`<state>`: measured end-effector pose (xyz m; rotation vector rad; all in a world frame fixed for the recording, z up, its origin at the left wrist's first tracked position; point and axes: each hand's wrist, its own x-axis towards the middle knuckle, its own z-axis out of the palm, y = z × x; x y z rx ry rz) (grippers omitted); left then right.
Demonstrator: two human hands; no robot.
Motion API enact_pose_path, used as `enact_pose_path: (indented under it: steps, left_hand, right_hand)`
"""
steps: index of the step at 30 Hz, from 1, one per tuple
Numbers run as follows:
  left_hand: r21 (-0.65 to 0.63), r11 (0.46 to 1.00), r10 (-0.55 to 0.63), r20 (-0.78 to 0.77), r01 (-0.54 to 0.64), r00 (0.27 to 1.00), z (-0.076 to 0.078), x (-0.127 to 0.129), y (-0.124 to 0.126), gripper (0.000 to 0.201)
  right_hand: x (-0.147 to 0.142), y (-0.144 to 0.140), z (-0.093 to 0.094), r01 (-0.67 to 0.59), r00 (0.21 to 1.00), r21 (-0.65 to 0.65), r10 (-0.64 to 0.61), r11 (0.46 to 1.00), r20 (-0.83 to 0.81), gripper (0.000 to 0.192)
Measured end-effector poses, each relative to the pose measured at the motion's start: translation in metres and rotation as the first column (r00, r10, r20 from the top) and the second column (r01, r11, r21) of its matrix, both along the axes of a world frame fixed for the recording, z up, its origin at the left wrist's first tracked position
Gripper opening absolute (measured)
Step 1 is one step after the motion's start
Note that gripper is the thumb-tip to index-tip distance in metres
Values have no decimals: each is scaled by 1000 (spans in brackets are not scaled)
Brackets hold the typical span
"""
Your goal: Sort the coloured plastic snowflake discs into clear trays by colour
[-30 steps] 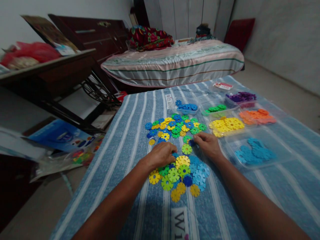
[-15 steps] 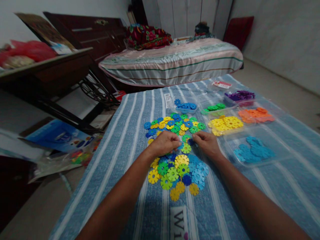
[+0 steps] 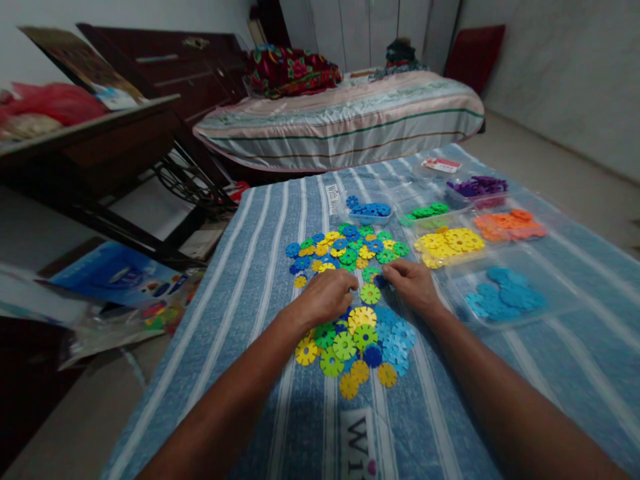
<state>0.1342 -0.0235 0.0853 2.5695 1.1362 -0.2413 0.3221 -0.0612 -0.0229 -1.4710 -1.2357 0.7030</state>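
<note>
Head view: both hands work at the middle of the loose pile of toothed plastic discs point(image 3: 353, 293) on the striped blue cloth point(image 3: 260, 267).

Head view: since 1.0 s ago the left hand point(image 3: 327, 297) has slid from the near half of the pile up toward the lone green disc point(image 3: 370, 293); right hand point(image 3: 413, 283) barely shifted, so picking is now centred there. Left hand curled knuckles-up just left of that disc; whether it grips anything I cannot tell. Right hand just right of it, fingertips pinched together on a small dark blue piece point(image 3: 381, 281), I judge. Discs flat, notched, glossy. Right of the pile, clear trays: yellow discs point(image 3: 453, 241), light blue discs point(image 3: 503, 293).
</note>
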Motion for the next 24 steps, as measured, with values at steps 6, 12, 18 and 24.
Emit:
enact_pose_path:
  steps: [6,12,18,24]
  left_hand:
    - [3,1000,-12,-240,13,971,-4,-25,-7,21]
    - [-25,999,-31,-242,26,970,-1,-20,-5,20]
    - [-30,999,-33,-236,26,971,-6,-24,3,20]
    - [-30,999,-17,-176,12,984,-11,-31,8,22]
  right_hand:
    - [2,0,-2,0,1000,-6,0,1000,2,32]
    - [1,-1,-2,3,1000,-7,-4,1000,-20,31]
    - [1,-2,0,-1,1000,-17,1,1000,-17,31]
    - [1,-1,1,-14,1000,-1,14,1000,-10,31]
